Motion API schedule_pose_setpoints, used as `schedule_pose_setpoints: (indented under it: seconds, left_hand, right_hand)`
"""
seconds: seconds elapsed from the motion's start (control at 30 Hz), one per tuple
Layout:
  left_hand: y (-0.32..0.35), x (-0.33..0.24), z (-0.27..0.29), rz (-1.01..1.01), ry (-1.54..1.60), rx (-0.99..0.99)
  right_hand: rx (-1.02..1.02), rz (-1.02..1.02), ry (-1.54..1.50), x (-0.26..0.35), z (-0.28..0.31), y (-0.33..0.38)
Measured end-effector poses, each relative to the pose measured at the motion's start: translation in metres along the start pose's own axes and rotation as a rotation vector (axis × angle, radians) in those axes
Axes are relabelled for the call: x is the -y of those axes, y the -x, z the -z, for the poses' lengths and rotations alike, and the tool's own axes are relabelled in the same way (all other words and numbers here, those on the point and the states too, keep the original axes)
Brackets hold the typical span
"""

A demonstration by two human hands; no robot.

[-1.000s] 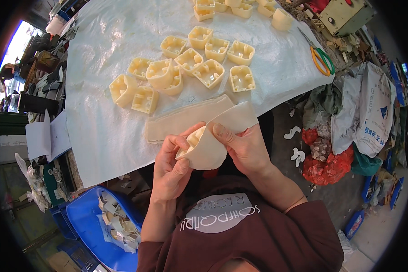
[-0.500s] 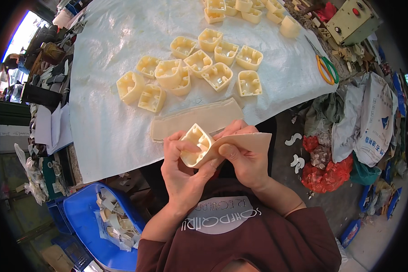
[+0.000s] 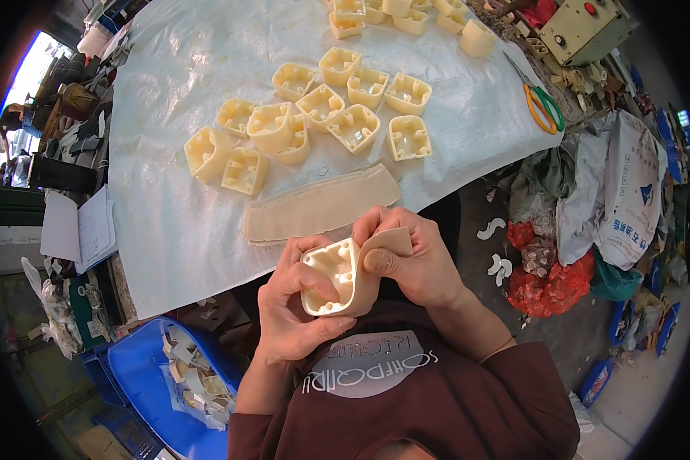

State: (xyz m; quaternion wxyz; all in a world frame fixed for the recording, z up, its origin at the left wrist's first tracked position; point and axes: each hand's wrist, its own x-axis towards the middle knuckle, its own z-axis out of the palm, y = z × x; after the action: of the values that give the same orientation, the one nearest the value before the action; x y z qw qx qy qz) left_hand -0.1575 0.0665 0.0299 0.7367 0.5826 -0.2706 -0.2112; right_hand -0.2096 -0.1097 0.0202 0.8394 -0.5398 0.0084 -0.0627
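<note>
My left hand (image 3: 287, 310) grips a cream plastic box-shaped piece (image 3: 331, 277), its open side facing up and a finger bent inside it. A beige flexible strip (image 3: 391, 244) wraps the piece's outer side, its free end standing off at the right. Thumb and fingers of my right hand (image 3: 418, 264) pinch that end close to the piece's wall. Just beyond my hands, a flat stack of beige strips (image 3: 322, 205) lies near the edge of the white-covered table. Several like cream pieces (image 3: 322, 106) sit loosely grouped farther back.
Scissors with orange and green handles (image 3: 543, 107) lie at the table's right edge. A blue bin (image 3: 142, 368) with scraps stands at lower left. Right of the table are a red bag (image 3: 548, 287), a white sack (image 3: 629, 195) and a control box (image 3: 586, 31).
The beige strip now goes farther round the cream piece, and its free end is shorter. The piece has turned and come slightly nearer to me. My right hand stays on the strip.
</note>
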Motion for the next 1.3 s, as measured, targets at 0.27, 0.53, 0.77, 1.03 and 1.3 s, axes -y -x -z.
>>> schedule_pose_setpoints:
  seconds: [0.27,0.53,0.77,1.03,1.3]
  left_hand:
    - [-0.001,0.003,0.007,-0.032,-0.025,0.145]
    - [0.000,0.001,-0.020,-0.006,-0.399,-0.154]
    - [0.000,0.002,-0.027,0.001,-0.379,-0.226]
    - [-0.004,0.004,-0.024,-0.073,-0.269,-0.131]
    - [-0.009,0.007,-0.023,-0.238,-0.441,-0.100]
  right_hand:
    - [-0.049,-0.053,-0.167,-0.006,0.002,0.000]
    - [-0.198,0.164,-0.013,-0.009,-0.004,-0.002]
    - [-0.087,0.109,-0.065,-0.005,-0.004,0.001]
    - [0.100,-0.036,-0.301,0.004,-0.002,0.002]
    - [0.070,-0.018,-0.258,0.006,-0.006,0.002]
